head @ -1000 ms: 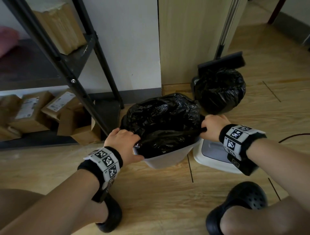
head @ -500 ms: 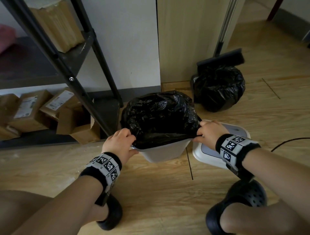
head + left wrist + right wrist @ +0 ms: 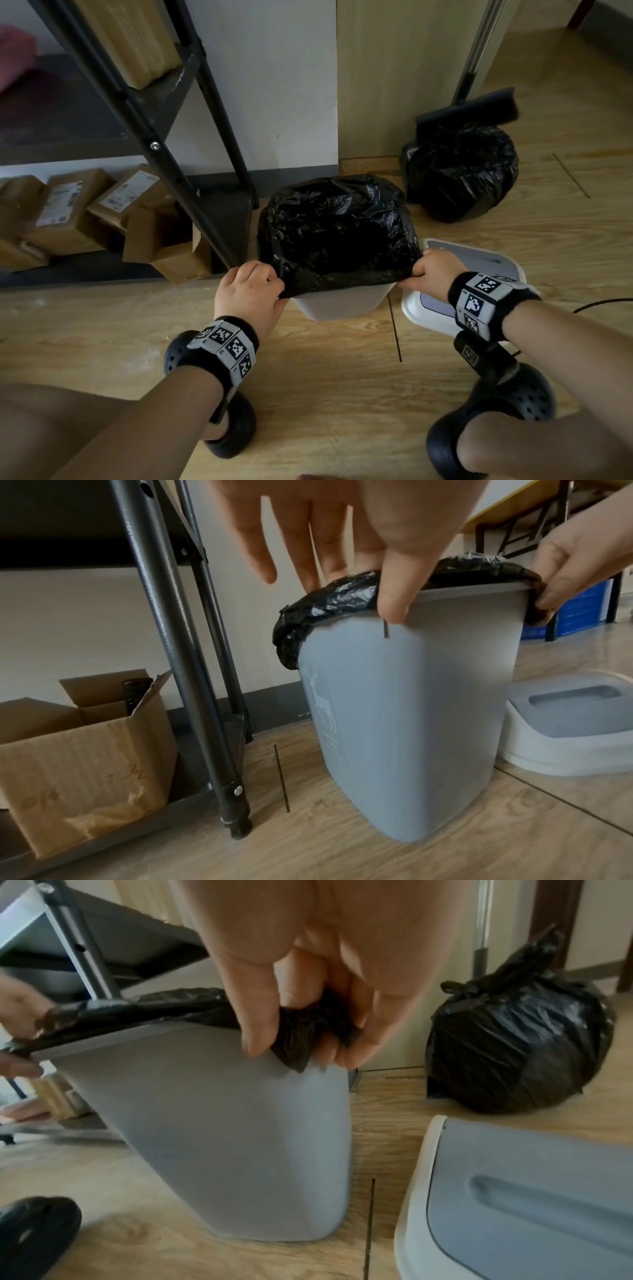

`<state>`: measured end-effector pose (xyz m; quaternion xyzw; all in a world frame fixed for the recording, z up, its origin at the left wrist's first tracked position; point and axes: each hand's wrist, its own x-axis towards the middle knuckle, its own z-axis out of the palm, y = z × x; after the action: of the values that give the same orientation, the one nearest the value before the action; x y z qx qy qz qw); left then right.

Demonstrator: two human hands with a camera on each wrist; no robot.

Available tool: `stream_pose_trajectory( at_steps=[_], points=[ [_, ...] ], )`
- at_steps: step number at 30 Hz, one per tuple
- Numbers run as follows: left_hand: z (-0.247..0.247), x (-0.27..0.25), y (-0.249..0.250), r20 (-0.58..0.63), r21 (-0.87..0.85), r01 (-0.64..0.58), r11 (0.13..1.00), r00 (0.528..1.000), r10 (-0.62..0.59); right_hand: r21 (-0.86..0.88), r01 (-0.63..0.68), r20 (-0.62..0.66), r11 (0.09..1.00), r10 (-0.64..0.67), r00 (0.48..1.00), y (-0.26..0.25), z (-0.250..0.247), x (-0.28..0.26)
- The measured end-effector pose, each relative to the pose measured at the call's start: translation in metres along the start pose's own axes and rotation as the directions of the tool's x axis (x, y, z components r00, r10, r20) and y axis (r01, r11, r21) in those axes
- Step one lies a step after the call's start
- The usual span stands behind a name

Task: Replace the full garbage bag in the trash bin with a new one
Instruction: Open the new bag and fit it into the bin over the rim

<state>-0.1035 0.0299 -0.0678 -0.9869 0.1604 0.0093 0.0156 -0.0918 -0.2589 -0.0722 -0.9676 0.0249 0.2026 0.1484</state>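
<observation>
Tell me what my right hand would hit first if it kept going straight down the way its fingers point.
Probably the trash bin: the right hand pinches the new bag at the rim, fingertips pointing down along its outer wall. Depth is unclear.

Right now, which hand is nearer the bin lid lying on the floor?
Right. The right hand grips the new bag's edge at the bin corner directly beside the lid; the left hand holds the opposite corner, across the bin.

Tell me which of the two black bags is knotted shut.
The black bag on the floor by the broom; the other lines the bin, mouth open.
</observation>
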Motion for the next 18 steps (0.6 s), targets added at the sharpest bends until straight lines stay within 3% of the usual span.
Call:
stream_pose_trajectory(
  at_steps=[5, 11, 14, 18],
  points=[
    [0.003, -0.011, -0.003, -0.042, -0.005, 0.010, 1.000, 0.999, -0.010, 0.174, -0.077, 0.037, 0.982, 0.071, 0.997, 0.005, 0.006, 0.007],
    [0.015, -0.017, -0.011, 0.151, 0.029, 0.016, 0.999, 0.988, -0.021, 0.277, -0.204, 0.080, 0.939, 0.189, 0.979, 0.007, 0.012, 0.012],
    [0.022, -0.012, -0.008, 0.243, 0.013, 0.093, 0.996, 0.966, -0.093, 0.398, -0.274, 0.122, 0.876, 0.245, 0.962, 0.012, 0.018, 0.018],
    [0.033, -0.001, -0.008, 0.411, -0.096, 0.190, 0.977, 0.902, -0.135, 0.664, -0.313, 0.145, 0.679, 0.294, 0.945, 0.017, 0.021, 0.027]
  ],
)
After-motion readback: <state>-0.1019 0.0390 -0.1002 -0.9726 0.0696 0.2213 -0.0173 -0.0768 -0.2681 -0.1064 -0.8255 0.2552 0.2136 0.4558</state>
